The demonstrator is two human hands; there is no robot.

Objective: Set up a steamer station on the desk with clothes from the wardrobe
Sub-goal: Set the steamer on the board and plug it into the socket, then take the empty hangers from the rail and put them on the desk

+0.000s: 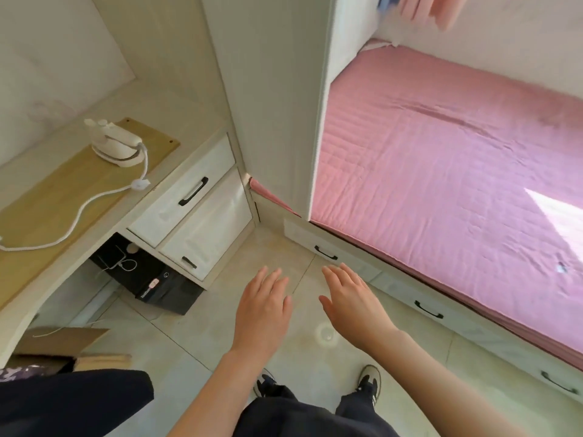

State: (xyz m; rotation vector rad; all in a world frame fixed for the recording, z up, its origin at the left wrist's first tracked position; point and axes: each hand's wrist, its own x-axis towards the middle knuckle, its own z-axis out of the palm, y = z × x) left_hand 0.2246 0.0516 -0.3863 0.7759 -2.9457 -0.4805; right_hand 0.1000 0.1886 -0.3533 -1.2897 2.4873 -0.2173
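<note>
A white handheld steamer (115,145) stands on a light wooden board (63,197) on the pale desk (28,298) at the left, its white cord (94,201) trailing across the board. My left hand (263,310) and my right hand (355,305) hover side by side over the floor, palms down, fingers apart, holding nothing. Pink clothes (438,9) hang at the top right edge, mostly cut off. A tall white wardrobe panel (271,89) stands between the desk and the bed.
A bed with a pink cover (441,171) fills the right, with handled drawers (426,307) beneath it. Desk drawers (189,197) sit at centre left above a black computer case (157,285). A cardboard box (63,345) lies at lower left. My shoes (369,381) stand on tiled floor.
</note>
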